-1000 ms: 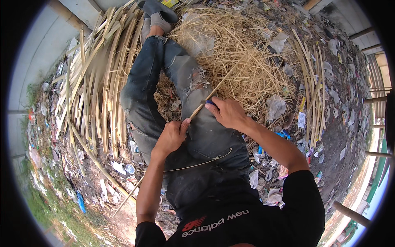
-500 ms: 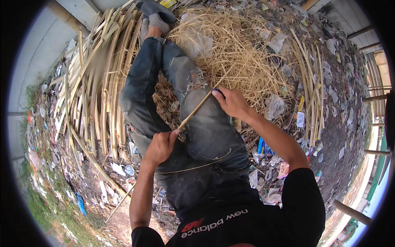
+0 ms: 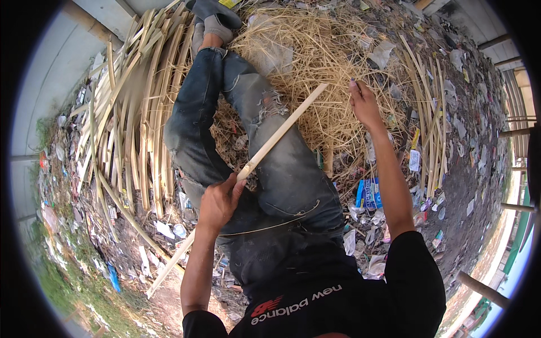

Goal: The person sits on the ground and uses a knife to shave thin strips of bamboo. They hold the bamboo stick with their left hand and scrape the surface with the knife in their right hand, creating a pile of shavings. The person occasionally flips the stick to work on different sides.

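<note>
Swung toward two o'clock, the right hand is curled, contents unclear; the left hand grips the bamboo strip, best kept steady.

The left hand hides part of the strip from me. The dark bit by the right hand — too tiny to tell. One shoe is cut off above.

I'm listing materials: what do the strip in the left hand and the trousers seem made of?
Strip: probably split bamboo, perhaps wood, looking smooth and matte; it is pale, straight and flat-faced. Trousers: likely denim, faded, with pale frayed threads at a tear.
</note>
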A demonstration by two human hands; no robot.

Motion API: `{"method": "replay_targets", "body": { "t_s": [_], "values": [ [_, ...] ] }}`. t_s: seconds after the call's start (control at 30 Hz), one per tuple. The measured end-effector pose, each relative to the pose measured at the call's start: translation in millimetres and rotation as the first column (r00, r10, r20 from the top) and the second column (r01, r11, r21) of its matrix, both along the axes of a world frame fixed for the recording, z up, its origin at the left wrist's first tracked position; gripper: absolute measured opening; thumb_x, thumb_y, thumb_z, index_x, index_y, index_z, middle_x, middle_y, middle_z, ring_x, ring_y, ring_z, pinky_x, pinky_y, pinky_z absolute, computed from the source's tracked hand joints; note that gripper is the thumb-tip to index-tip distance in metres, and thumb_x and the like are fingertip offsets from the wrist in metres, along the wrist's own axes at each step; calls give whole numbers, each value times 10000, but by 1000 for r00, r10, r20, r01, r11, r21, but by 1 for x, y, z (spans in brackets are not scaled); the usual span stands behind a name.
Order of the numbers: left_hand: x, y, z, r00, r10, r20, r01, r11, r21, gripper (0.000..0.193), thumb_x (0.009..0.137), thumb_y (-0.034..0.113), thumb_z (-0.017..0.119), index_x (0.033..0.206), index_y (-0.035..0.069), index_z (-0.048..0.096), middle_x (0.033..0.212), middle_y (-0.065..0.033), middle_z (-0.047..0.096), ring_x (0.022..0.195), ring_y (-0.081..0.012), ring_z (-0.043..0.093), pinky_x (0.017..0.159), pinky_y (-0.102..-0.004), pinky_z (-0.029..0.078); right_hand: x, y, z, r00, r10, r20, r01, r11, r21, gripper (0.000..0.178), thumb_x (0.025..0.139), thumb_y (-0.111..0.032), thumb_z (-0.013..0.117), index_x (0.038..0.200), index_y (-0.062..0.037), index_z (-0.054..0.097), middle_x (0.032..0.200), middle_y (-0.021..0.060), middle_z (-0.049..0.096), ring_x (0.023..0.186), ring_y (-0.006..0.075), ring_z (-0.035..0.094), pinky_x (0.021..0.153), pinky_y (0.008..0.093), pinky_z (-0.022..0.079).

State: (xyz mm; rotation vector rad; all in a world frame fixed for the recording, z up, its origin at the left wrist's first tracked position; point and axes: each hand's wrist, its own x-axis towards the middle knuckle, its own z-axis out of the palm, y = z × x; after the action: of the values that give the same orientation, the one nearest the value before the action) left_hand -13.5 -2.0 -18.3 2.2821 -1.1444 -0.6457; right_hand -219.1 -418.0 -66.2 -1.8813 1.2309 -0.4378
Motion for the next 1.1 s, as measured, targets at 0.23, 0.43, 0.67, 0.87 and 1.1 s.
{"method": "replay_targets", "body": {
  "t_s": [0.23,0.43,0.67,0.87,1.1],
  "values": [
    [0,-3,-3,997,-27,73,23,999,48,400,1017,370,674,1278,69,704,773,-213,694,735,-421,705,651,-509,535,31,47,-9,991,111,-80,-123,979,-163,464,1109,-415,498,981,0,661,717,193,621,651,347,597,677,443,488],
    [-5,-7,-12,993,-15,115,10,999,50,432,1013,384,675,1299,60,690,790,-200,704,740,-424,707,646,-516,538,46,72,-27,983,129,-129,-149,975,-166,511,1105,-430,498,928,23,658,709,227,626,643,424,580,656,498,469],
    [-7,-12,-11,997,-14,77,9,998,59,428,1018,394,665,1253,37,699,807,-200,714,750,-426,712,651,-518,543,39,89,-29,982,137,-134,-135,991,20,544,1110,-453,465,954,15,695,724,237,650,694,424,653,691,498,501],
    [-21,-41,-18,998,47,38,-47,999,21,416,1023,401,653,1177,19,710,812,-211,723,773,-436,718,677,-522,556,57,156,-13,946,324,-28,-325,945,-32,522,1095,-452,488,957,-6,723,743,252,666,726,459,668,684,501,516],
    [-33,-89,-20,997,60,51,-60,998,-4,431,1041,423,607,1119,13,710,756,-234,711,772,-457,717,719,-539,568,54,155,-11,938,347,-6,-347,937,-37,507,1084,-437,528,965,16,721,742,253,658,683,420,645,664,468,504]
  ]
}}
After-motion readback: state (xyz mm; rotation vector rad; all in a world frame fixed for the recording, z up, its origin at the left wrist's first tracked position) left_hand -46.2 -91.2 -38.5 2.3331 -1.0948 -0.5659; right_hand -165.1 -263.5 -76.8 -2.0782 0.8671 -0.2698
